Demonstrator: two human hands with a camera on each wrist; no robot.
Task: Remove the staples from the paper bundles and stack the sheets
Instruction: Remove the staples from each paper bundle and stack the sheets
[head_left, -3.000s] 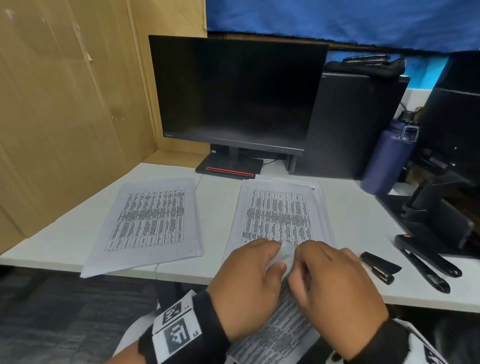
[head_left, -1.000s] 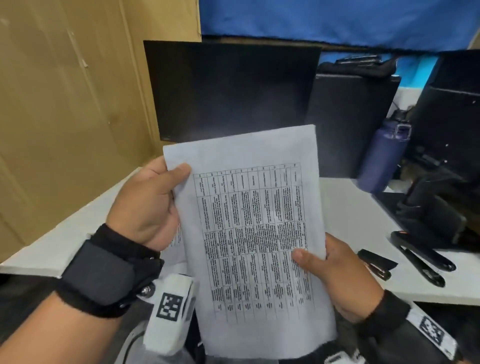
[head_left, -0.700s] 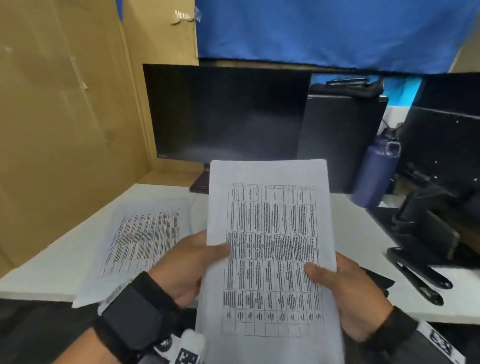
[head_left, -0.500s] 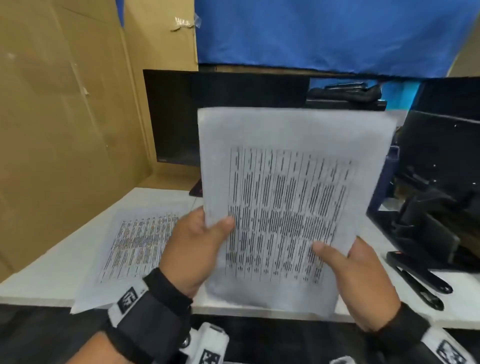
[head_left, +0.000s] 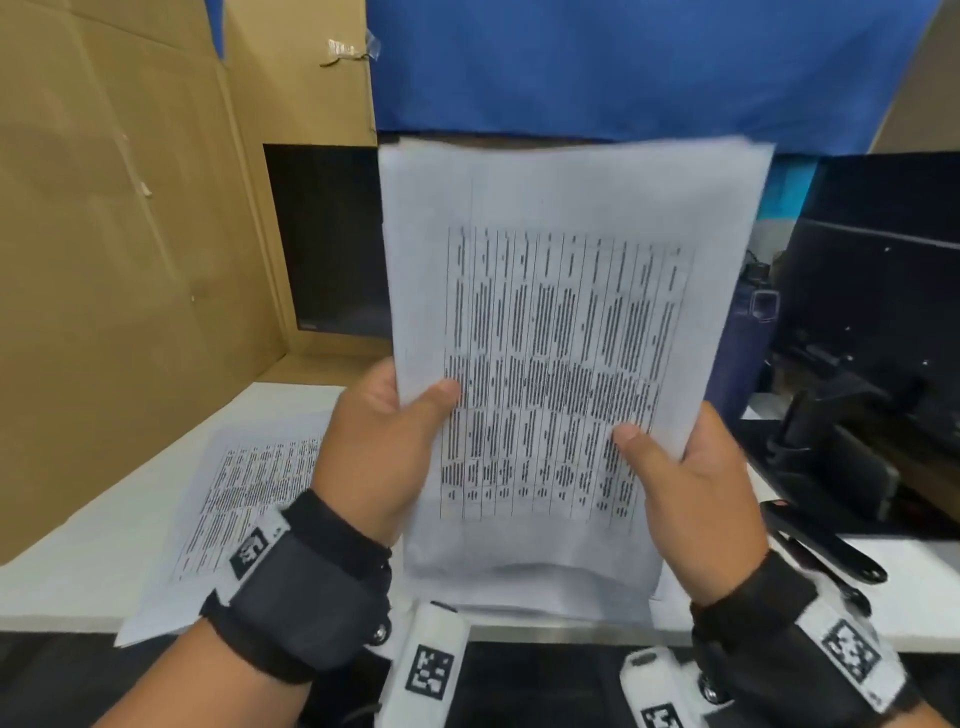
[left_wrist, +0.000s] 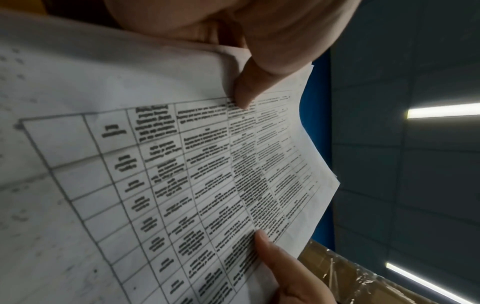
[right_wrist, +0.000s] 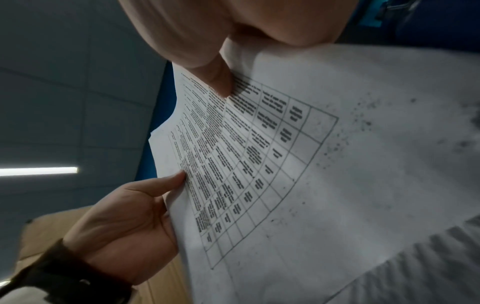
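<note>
A stack of printed sheets (head_left: 244, 499) lies flat on the white desk (head_left: 93, 566) at the left; beside it the left hand (head_left: 374, 457) grips the left edge of a paper bundle (head_left: 566, 332) held upright above the desk, thumb on the front; the right hand (head_left: 691, 499) grips its right edge the same way; black tools (head_left: 821, 545) lie at the far right.

Matt white paper sheets (head_left: 566, 332) printed with black tables; behind the sheets, matt blue cloth (head_left: 623, 62); left of them, brown cardboard wall (head_left: 119, 234); below, smooth white counter (head_left: 104, 561); glossy black stapler (head_left: 821, 545)
</note>
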